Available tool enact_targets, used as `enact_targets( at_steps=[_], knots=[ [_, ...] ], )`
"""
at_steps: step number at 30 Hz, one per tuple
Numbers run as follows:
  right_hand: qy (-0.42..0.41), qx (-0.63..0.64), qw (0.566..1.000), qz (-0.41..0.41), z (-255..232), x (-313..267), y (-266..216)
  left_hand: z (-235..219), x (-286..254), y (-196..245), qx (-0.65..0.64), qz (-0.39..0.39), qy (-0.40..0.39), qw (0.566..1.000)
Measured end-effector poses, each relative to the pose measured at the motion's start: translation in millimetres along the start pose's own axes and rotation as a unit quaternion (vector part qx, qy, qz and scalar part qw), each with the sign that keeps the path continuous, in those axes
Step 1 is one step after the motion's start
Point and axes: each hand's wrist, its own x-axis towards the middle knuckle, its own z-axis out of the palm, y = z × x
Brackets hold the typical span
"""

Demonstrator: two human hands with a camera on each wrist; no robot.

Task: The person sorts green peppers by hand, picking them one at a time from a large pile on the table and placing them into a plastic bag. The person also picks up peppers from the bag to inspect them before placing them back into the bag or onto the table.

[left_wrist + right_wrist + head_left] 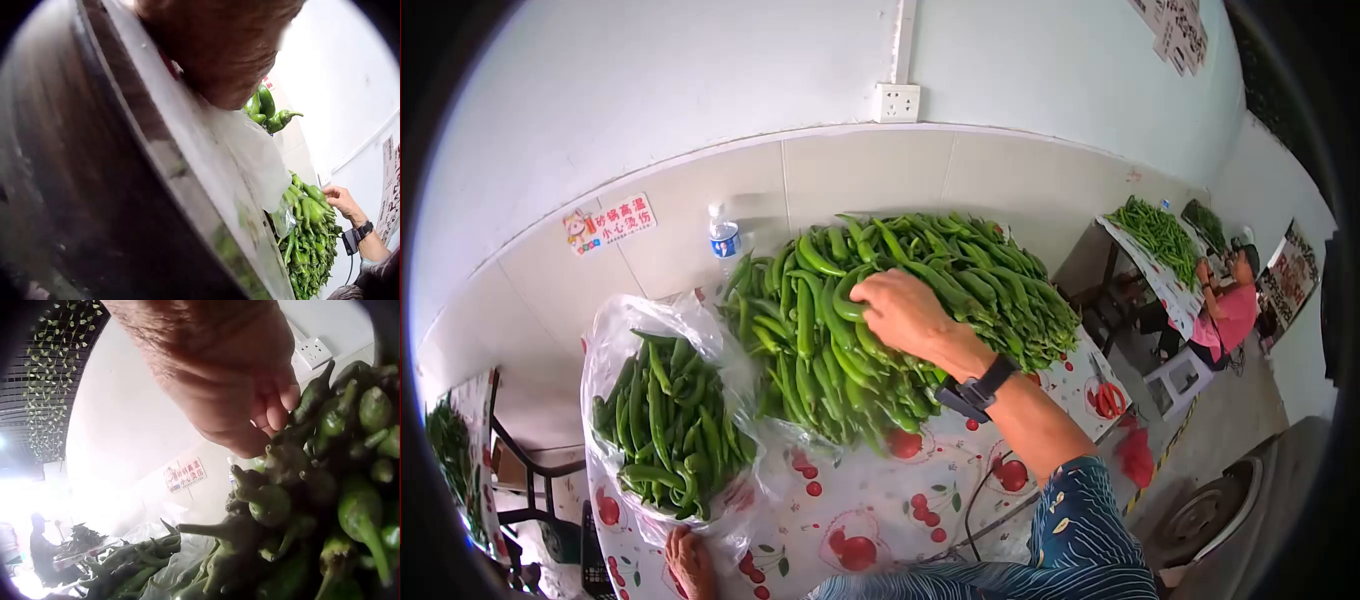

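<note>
At the frame's centre, the right hand [907,316] pinches a curved, glossy green pepper [846,301] on the broad green-pepper heap [992,290]. Best lifted singly, without dragging neighbours. Lower left, the left hand [690,562] lies beside the translucent plastic bag [640,312]; its finger state is indeterminable.

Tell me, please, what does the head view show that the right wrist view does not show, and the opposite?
Only the head view: the left hand, the red-handled scissors and a seated person in pink.
Only the right wrist view: a dark silhouetted person and leafy strings against a dark lattice.
Both: the right hand at the heap of green peppers, the plastic bag, the wall sign and the socket.
</note>
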Motion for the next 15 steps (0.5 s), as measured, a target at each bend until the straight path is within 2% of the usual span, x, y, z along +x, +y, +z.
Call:
enact_targets(
  at_steps=[2,3,4,5,7,10,11,13,14,15],
  knots=[
    [0.108,0.016,0.994,0.027,-18,-8,0,-23,13,11,0.011,0.010,-0.046,0.999],
    [0.091,-0.058,0.993,0.040,-56,-32,29,23,-21,57,-0.045,-0.019,-0.050,0.998],
    [0.103,-0.071,0.991,0.036,-63,-37,41,21,-18,56,-0.041,-0.017,-0.042,0.998],
    [0.096,-0.077,0.990,0.070,-68,-46,46,17,-17,53,-0.035,-0.015,-0.036,0.999],
    [0.046,-0.088,0.988,0.120,-72,-63,62,10,-9,49,-0.032,-0.024,-0.037,0.999],
    [-0.004,0.005,0.977,0.212,-65,-78,60,1,-3,34,-0.015,-0.014,-0.048,0.999],
    [0.001,0.008,0.978,0.208,-60,-79,60,-2,-2,27,-0.006,-0.008,-0.053,0.999],
    [0.011,0.015,0.980,0.200,-50,-80,59,5,-4,10,-0.002,-0.002,0.009,1.000],
    [0.008,0.034,0.974,0.224,-50,-79,59,12,-7,3,-0.003,-0.001,0.042,0.999],
    [0.004,0.054,0.968,0.246,-51,-77,58,11,-5,5,0.000,-0.001,0.043,0.999]
  ],
)
